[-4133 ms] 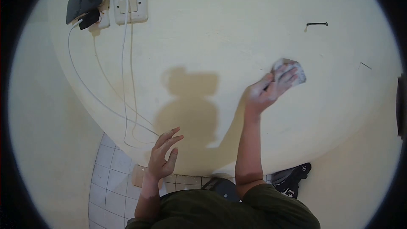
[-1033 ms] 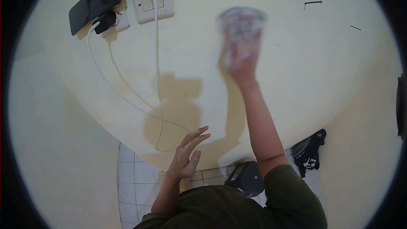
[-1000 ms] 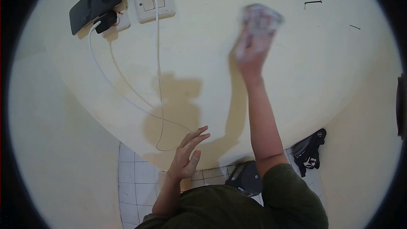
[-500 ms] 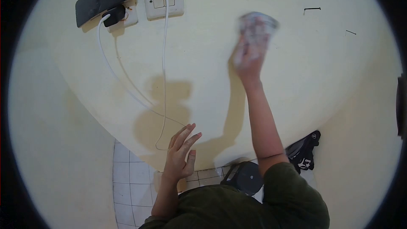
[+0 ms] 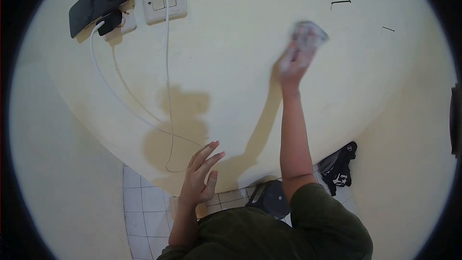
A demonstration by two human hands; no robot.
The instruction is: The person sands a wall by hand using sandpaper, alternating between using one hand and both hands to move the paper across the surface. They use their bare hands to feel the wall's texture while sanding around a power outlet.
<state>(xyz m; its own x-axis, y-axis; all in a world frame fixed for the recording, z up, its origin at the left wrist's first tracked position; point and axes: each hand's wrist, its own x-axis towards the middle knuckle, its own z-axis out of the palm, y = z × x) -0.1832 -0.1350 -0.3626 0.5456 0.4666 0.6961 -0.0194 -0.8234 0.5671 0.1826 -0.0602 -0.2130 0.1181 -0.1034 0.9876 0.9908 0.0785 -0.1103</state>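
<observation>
A whitish-grey cloth (image 5: 313, 32), smeared by motion, lies under my right hand (image 5: 294, 67) against the cream wall (image 5: 231, 77). That arm stretches up and forward, with the fingers spread over the cloth. Lower down, my left hand (image 5: 198, 178) is raised in front of the wall, its fingers apart and nothing in them. Close to its fingertips hangs the loop of a white charging cable (image 5: 168, 77). The cable runs from a black charger (image 5: 109, 22) up to a dark phone (image 5: 98, 4) resting above it at the upper left.
Beside the phone is a white double light switch (image 5: 164, 1). Two nails, a larger nail (image 5: 340, 2) and a smaller nail (image 5: 388, 29), stick out at the upper right. On the tiled floor (image 5: 139, 200) stand a dark rounded object (image 5: 274, 200) and a black bag-like item (image 5: 340, 166).
My right hand has moved right along the wall with the cloth. The view has shifted slightly, so the phone and switch appear further left. My left hand keeps its pose.
</observation>
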